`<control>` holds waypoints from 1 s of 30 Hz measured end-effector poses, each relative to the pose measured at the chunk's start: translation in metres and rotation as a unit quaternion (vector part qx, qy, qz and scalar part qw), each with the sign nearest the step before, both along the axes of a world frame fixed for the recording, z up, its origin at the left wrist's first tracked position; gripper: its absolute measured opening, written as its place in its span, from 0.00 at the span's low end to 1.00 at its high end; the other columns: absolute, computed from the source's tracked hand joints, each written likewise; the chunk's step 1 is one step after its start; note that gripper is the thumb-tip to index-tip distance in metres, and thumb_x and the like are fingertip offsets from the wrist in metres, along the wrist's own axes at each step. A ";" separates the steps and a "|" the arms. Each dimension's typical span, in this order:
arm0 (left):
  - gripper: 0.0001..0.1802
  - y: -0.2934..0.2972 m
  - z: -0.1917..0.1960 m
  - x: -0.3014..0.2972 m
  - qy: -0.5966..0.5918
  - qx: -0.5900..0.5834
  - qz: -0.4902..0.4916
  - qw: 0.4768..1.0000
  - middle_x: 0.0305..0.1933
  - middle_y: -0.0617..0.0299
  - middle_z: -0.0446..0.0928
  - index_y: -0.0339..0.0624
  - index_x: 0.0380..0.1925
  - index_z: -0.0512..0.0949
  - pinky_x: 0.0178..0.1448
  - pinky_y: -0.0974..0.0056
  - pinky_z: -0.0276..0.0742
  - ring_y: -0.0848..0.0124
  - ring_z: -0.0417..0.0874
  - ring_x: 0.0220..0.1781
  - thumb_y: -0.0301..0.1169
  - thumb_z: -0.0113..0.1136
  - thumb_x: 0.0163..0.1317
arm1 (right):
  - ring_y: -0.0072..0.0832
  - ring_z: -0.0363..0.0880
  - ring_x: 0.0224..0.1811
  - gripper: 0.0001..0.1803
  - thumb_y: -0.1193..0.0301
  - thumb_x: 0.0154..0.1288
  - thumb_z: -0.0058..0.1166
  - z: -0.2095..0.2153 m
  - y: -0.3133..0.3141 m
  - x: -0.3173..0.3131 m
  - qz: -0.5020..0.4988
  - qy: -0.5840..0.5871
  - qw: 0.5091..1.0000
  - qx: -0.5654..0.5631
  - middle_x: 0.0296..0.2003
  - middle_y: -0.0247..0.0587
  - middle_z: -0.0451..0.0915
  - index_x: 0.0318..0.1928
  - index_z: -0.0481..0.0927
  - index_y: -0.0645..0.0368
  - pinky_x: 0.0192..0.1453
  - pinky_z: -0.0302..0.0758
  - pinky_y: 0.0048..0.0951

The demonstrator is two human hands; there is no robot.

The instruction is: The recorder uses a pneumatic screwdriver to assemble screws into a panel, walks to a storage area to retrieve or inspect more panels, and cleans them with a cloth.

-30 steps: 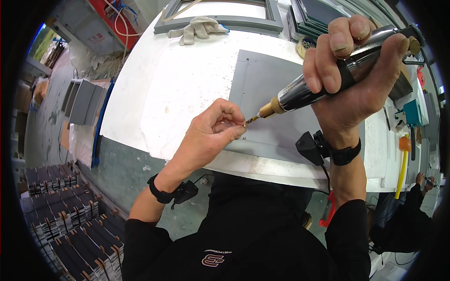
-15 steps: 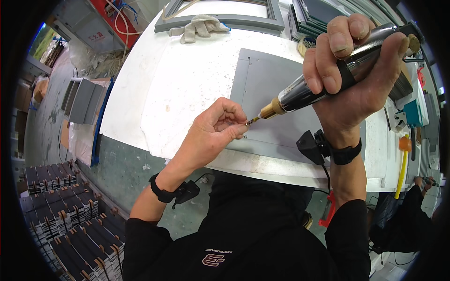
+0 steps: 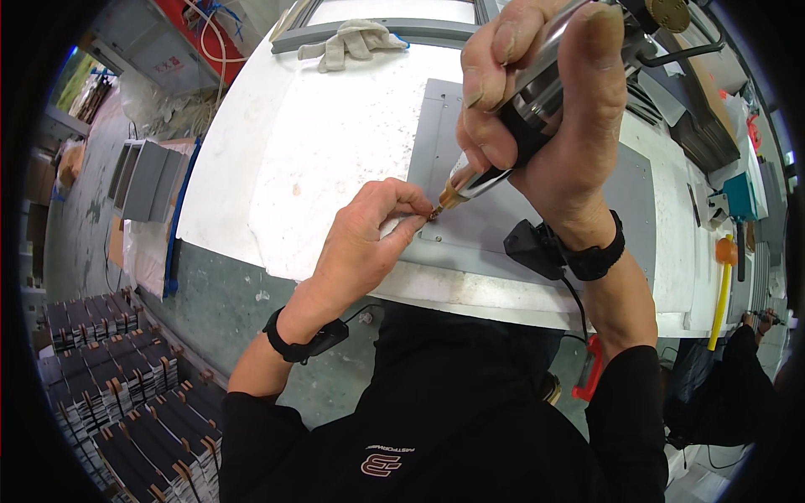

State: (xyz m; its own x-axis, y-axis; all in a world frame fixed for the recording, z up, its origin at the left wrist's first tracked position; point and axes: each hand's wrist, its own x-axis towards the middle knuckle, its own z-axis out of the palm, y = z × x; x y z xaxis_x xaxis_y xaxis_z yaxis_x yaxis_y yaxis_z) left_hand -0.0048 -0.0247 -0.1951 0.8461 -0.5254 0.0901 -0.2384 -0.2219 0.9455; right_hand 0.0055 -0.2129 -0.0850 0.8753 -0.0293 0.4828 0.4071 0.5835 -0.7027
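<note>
My right hand (image 3: 574, 126) is wrapped round a silver-and-black pneumatic screwdriver (image 3: 527, 134), which slants down to the left. Its brass nose (image 3: 451, 197) ends in a thin bit close to my left fingertips. Thumb and index finger of my left hand (image 3: 362, 235) pinch a small screw (image 3: 433, 215) at the bit's tip. Below both hands a flat grey panel (image 3: 537, 230) with small holes along its edges lies on the white table (image 3: 319, 151). The tip is over the panel's left edge strip; whether the screw touches the panel is hidden.
A pale work glove (image 3: 356, 44) lies by a grey frame (image 3: 293, 39) at the table's far side. On the right are a yellow-handled mallet (image 3: 719, 298) and another person (image 3: 721, 386). Bundled dark strips (image 3: 151, 427) are stacked at lower left.
My right hand has moved left with the screwdriver, which now stands steeper. The bit and my left fingertips have shifted slightly left and up, still together.
</note>
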 end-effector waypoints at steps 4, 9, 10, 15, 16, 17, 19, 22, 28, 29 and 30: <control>0.10 0.003 -0.003 0.000 -0.013 0.022 -0.007 1.000 0.48 0.58 0.84 0.35 0.49 0.76 0.61 0.66 0.81 0.71 0.86 0.54 0.18 0.60 0.70 | 0.24 0.71 0.14 0.29 0.46 0.73 0.61 -0.007 0.002 0.005 0.006 -0.042 0.999 -0.022 0.26 0.51 0.81 0.41 0.74 0.63 0.15 0.69 0.24; 0.10 0.005 -0.006 0.000 -0.012 -0.012 0.002 1.000 0.48 0.52 0.82 0.36 0.48 0.78 0.59 0.61 0.83 0.63 0.89 0.52 0.18 0.60 0.68 | 0.23 0.72 0.14 0.27 0.48 0.74 0.60 -0.015 0.005 0.009 0.016 -0.064 0.997 -0.030 0.25 0.50 0.81 0.40 0.74 0.64 0.15 0.69 0.23; 0.10 0.005 -0.007 0.000 -0.015 -0.018 -0.001 1.000 0.48 0.52 0.83 0.36 0.49 0.77 0.60 0.61 0.83 0.62 0.89 0.53 0.18 0.59 0.69 | 0.23 0.72 0.14 0.27 0.48 0.75 0.60 -0.015 0.005 0.010 0.016 -0.058 0.998 -0.030 0.25 0.49 0.81 0.39 0.75 0.64 0.15 0.69 0.23; 0.12 0.012 -0.008 -0.001 -0.010 -0.044 0.002 0.999 0.49 0.51 0.84 0.35 0.52 0.75 0.61 0.61 0.82 0.61 0.88 0.54 0.16 0.54 0.69 | 0.18 0.65 0.11 0.32 0.36 0.79 0.39 -0.016 0.008 0.014 0.029 -0.119 0.979 -0.165 0.29 0.39 0.78 0.44 0.72 0.55 0.15 0.69 0.25; 0.12 0.015 -0.008 -0.003 -0.016 -0.040 0.000 0.999 0.50 0.52 0.85 0.34 0.53 0.74 0.62 0.62 0.81 0.64 0.88 0.55 0.16 0.52 0.71 | 0.18 0.64 0.10 0.33 0.35 0.78 0.39 -0.017 0.009 0.015 0.009 -0.113 0.978 -0.176 0.28 0.39 0.78 0.43 0.71 0.56 0.14 0.68 0.25; 0.13 0.017 -0.009 -0.004 -0.021 -0.034 -0.002 0.999 0.50 0.53 0.86 0.34 0.54 0.73 0.64 0.64 0.79 0.66 0.87 0.57 0.16 0.50 0.72 | 0.18 0.64 0.10 0.33 0.35 0.78 0.39 -0.017 0.010 0.015 0.015 -0.113 0.977 -0.179 0.28 0.39 0.78 0.43 0.71 0.56 0.14 0.68 0.25; 0.13 0.022 -0.009 -0.006 -0.038 -0.036 0.005 0.999 0.50 0.52 0.86 0.34 0.55 0.72 0.64 0.63 0.79 0.65 0.87 0.57 0.16 0.50 0.72 | 0.17 0.65 0.11 0.34 0.34 0.76 0.41 -0.016 0.010 0.016 0.048 -0.092 0.980 -0.169 0.28 0.39 0.78 0.43 0.71 0.55 0.14 0.69 0.25; 0.15 0.025 -0.010 -0.007 -0.053 -0.033 0.004 0.998 0.52 0.51 0.86 0.33 0.56 0.71 0.65 0.62 0.78 0.63 0.87 0.59 0.16 0.50 0.71 | 0.17 0.66 0.11 0.34 0.32 0.75 0.42 -0.014 0.011 0.017 0.050 -0.091 0.977 -0.187 0.28 0.39 0.78 0.43 0.71 0.54 0.14 0.69 0.25; 0.18 0.023 -0.008 -0.002 -0.076 -0.007 -0.030 0.997 0.56 0.48 0.81 0.30 0.58 0.70 0.69 0.60 0.77 0.61 0.85 0.62 0.14 0.49 0.68 | 0.18 0.67 0.12 0.36 0.31 0.74 0.41 -0.012 0.011 0.014 0.067 -0.092 0.979 -0.167 0.28 0.38 0.76 0.43 0.72 0.54 0.15 0.70 0.25; 0.19 0.023 -0.008 -0.001 -0.059 -0.001 -0.041 0.997 0.56 0.48 0.80 0.29 0.58 0.70 0.70 0.59 0.76 0.61 0.85 0.63 0.13 0.48 0.67 | 0.18 0.67 0.12 0.36 0.31 0.74 0.41 -0.011 0.011 0.014 0.072 -0.105 0.977 -0.173 0.28 0.38 0.76 0.43 0.72 0.54 0.15 0.70 0.25; 0.19 0.023 -0.007 -0.001 -0.059 -0.002 -0.044 0.997 0.56 0.48 0.80 0.29 0.58 0.70 0.70 0.59 0.76 0.61 0.85 0.63 0.13 0.48 0.67 | 0.18 0.67 0.12 0.36 0.30 0.74 0.40 -0.011 0.010 0.014 0.077 -0.118 0.974 -0.178 0.28 0.38 0.77 0.44 0.72 0.54 0.15 0.70 0.25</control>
State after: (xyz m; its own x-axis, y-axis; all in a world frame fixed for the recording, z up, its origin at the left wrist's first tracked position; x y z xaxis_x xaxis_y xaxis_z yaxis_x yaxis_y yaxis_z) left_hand -0.0053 -0.0020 -0.2025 0.7803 -0.5964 0.1881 -0.3664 -0.1923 0.9104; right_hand 0.0191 -0.2026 -0.0957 0.7198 0.2999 0.6261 0.5086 0.3860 -0.7696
